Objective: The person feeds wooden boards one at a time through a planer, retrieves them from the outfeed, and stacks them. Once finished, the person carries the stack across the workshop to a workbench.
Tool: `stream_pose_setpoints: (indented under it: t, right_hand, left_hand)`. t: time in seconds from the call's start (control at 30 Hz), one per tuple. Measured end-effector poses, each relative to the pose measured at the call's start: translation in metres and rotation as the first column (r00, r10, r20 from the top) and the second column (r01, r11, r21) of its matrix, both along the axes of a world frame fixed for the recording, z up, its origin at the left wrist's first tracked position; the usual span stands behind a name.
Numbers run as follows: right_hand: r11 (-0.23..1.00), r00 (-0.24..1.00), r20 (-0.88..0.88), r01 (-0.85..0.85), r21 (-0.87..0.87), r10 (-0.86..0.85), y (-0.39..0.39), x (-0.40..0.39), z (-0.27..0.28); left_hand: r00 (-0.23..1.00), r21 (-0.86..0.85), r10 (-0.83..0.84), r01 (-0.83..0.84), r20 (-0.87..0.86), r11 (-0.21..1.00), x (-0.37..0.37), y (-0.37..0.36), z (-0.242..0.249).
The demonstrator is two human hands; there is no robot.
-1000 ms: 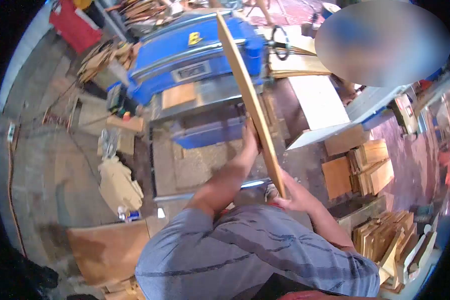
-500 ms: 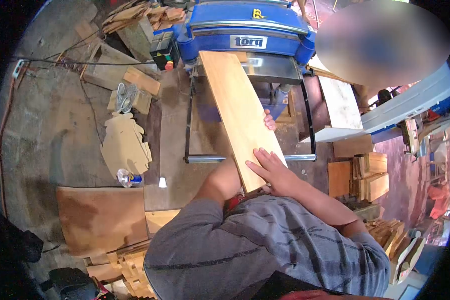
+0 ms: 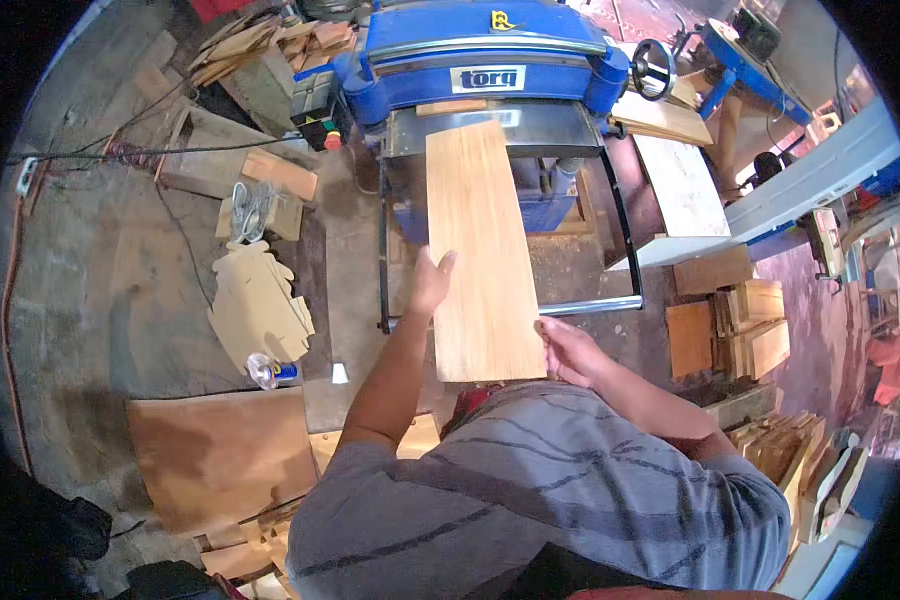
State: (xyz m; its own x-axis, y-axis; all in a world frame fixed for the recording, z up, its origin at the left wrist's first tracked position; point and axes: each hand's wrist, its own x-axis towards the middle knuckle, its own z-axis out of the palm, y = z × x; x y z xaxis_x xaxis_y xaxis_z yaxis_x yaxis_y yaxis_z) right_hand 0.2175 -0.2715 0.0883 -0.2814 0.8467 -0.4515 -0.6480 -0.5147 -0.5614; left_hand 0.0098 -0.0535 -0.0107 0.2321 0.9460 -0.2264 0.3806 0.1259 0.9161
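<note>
A long, flat wooden board (image 3: 480,260) spans from just in front of my body to the metal bed of a blue thickness planer (image 3: 487,78). My left hand (image 3: 433,282) is closed on the board's left edge about midway along, thumb on the top face. Near the closest right corner, my right hand (image 3: 572,352) pinches the other edge, its fingers partly hidden beneath the wood. The board's far end overlaps the planer bed (image 3: 560,140) in view; whether it touches cannot be made out. Another piece of wood (image 3: 452,106) shows at the planer's mouth.
The planer's roller frame (image 3: 595,304) lies under and beside the board. Left on the floor are cut cardboard (image 3: 255,305), a coiled white cable (image 3: 251,212) and a black cord (image 3: 210,150). Stacked wood blocks (image 3: 755,325) stand at the right, beyond a white-topped surface (image 3: 682,185).
The board has swung from a slant to nearly straight toward the planer. My left hand has shifted from beneath it to its left edge; my right has slid from its top face to the right edge.
</note>
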Motion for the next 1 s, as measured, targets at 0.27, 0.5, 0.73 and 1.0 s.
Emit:
stream_pose_setpoints:
  t: [0.27, 0.5, 0.73, 1.0]
  right_hand:
    - [0.980, 0.866, 0.486, 0.178, -0.091, -0.112, 0.085, -0.012, -0.063]
    - [0.967, 0.838, 0.537, 0.209, -0.148, -0.098, 0.133, -0.014, -0.081]
    - [0.971, 0.845, 0.520, 0.213, -0.106, -0.128, 0.155, 0.001, -0.128]
    - [0.940, 0.838, 0.501, 0.318, -0.125, -0.217, 0.172, -0.008, -0.086]
  left_hand:
    - [0.663, 0.303, -0.211, 0.572, -0.719, 0.762, 0.014, -0.060, 0.047]
    - [0.570, 0.316, -0.331, 0.752, -0.752, 0.579, 0.008, -0.053, 0.030]
    - [0.551, 0.307, -0.408, 0.794, -0.728, 0.525, 0.017, -0.019, 0.033]
    - [0.511, 0.336, -0.236, 0.784, -0.827, 0.522, 0.021, -0.019, 0.014]
